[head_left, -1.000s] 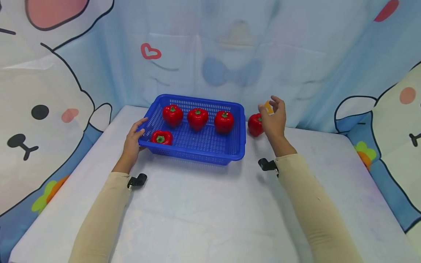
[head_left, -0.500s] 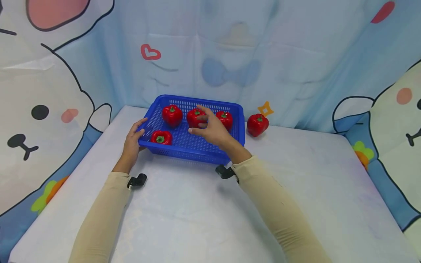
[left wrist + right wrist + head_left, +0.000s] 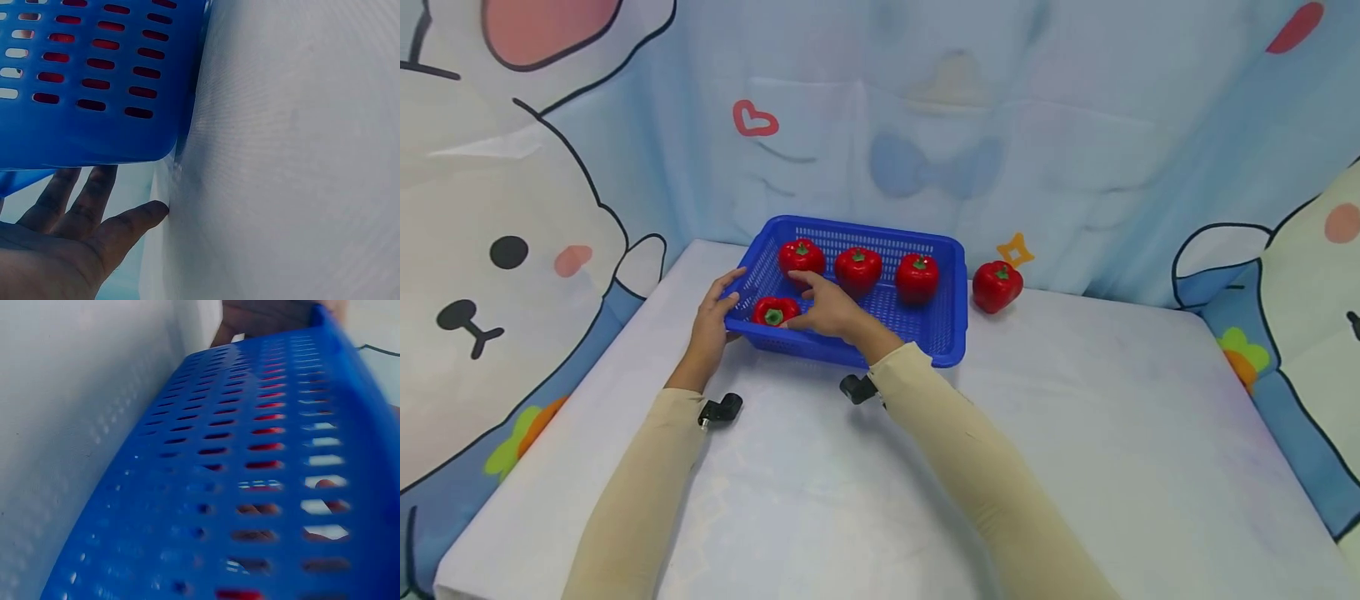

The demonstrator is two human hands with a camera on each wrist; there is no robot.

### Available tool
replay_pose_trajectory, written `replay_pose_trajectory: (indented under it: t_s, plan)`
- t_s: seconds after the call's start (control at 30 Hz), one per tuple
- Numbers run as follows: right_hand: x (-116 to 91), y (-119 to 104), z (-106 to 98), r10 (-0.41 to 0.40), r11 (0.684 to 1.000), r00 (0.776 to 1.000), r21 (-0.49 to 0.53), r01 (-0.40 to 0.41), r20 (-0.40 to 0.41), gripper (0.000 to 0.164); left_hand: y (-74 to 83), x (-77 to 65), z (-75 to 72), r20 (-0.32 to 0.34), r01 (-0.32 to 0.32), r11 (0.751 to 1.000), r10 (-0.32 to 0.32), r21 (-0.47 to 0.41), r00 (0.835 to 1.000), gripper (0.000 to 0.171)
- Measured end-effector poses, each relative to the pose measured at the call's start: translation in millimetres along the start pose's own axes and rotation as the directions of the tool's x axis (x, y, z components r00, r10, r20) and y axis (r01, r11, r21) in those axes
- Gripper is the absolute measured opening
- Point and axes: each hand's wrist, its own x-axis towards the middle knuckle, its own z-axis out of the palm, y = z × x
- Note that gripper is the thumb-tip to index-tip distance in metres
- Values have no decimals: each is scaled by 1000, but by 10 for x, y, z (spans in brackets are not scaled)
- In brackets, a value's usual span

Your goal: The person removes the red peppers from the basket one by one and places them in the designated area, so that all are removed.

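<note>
A blue plastic basket [image 3: 820,345] with slotted walls sits on the white table. My left hand [image 3: 706,331] grips its left rim, and in the left wrist view fingers [image 3: 94,194] reach against the slotted end wall. Inside the basket, three red bell peppers [image 3: 858,269] stand along the back. Another bell pepper [image 3: 775,311] lies at the front left with its green stem toward me. My right hand [image 3: 833,310] is over the basket's front left, thumb and fingers spread, thumb tip right at that pepper. In the right wrist view the basket wall [image 3: 206,450] mostly hides this hand.
One more red bell pepper [image 3: 997,287] stands on the table just right of the basket. A light blue cloth backdrop [image 3: 1075,150] with cartoon figures rises behind and beside the table [image 3: 1120,433].
My right hand has moved left from beside the pepper outside the basket, across the basket to the front left pepper. My left hand stays on the rim.
</note>
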Motion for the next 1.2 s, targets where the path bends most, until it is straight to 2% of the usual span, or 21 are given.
replay_pose_trajectory:
  t_s: [0.27,0.43,0.7,1.0,1.2]
  plan:
    - [169,-33,110,19,989,1000,-147,-18,8,79,-14,18,-16,1,-8,1000,8,19,1000,47]
    - [201,-41,142,29,981,1000,-194,-27,6,78,-22,29,-22,3,-1,1000,1,21,1000,47]
    - [228,-11,158,13,984,1000,-180,-12,3,64,-6,17,-12,14,-7,1000,7,-7,1000,47]
    - [250,-12,162,-43,973,997,-222,58,70,72,-17,28,-9,13,3,1000,-3,15,1000,47]
    - [255,-12,172,-37,975,998,-218,46,45,70,-2,14,3,10,1,1000,-1,13,1000,47]
